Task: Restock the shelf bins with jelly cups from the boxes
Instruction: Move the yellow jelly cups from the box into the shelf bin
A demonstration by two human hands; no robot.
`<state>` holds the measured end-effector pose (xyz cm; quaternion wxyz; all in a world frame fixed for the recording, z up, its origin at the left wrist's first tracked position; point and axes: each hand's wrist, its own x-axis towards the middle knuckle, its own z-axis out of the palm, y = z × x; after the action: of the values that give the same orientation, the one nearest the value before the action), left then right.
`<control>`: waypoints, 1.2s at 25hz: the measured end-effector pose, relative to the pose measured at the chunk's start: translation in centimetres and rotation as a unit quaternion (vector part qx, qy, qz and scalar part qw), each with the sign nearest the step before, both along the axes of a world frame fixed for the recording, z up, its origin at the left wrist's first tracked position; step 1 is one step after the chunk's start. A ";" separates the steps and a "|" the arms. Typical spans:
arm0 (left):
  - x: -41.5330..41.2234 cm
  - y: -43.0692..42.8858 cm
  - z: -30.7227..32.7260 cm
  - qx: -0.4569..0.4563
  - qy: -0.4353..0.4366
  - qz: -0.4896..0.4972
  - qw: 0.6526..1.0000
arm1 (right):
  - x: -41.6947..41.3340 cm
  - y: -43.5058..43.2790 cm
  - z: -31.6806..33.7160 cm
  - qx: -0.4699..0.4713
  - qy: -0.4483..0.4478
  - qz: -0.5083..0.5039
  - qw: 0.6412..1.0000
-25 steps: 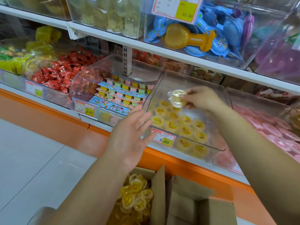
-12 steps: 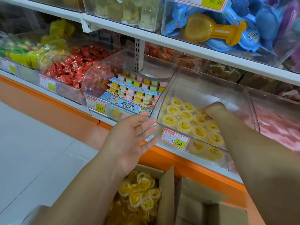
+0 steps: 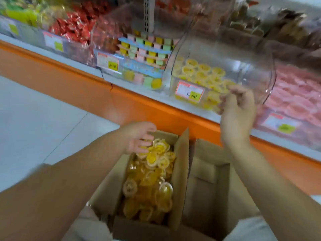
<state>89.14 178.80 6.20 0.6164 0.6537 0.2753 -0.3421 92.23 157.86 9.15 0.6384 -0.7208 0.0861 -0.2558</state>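
Left hand [image 3: 137, 138] on cups [image 3: 157, 158] in box [image 3: 181, 164], grip unclear; right hand [image 3: 238, 108] slack, empty. Best scooped gently.

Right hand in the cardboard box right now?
No: the right hand is up at the front of the clear bin, while the left hand is the one on the jelly cups in the cardboard box.

Bright, even indoor light, soft shadow inside the cardboard box [image 3: 205, 180], pale sheen on the clear bin [image 3: 234, 54] and grey floor [image 3: 34, 119], motion blur across everything, price tag [image 3: 189, 92] lettering smeared, back rows of sweets [image 3: 286, 26] washed out, wide-angle stretch toward the corners.
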 end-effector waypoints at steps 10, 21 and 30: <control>-2.8 1.4 -13.7 0.068 -0.048 0.000 0.996 | -2.8 8.8 -17.0 -0.061 0.511 0.178 0.839; 4.2 -0.1 -21.5 0.143 0.035 -0.021 0.989 | 4.2 10.3 -25.9 -0.359 0.557 0.142 0.736; 5.1 -0.8 -23.6 0.128 0.028 -0.012 0.991 | 5.9 10.0 -27.0 -0.280 0.599 0.201 0.722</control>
<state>94.27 178.04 -17.36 0.5158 0.7205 0.3262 -0.3292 98.12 167.84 -17.89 0.2591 -0.8703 0.2278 0.3516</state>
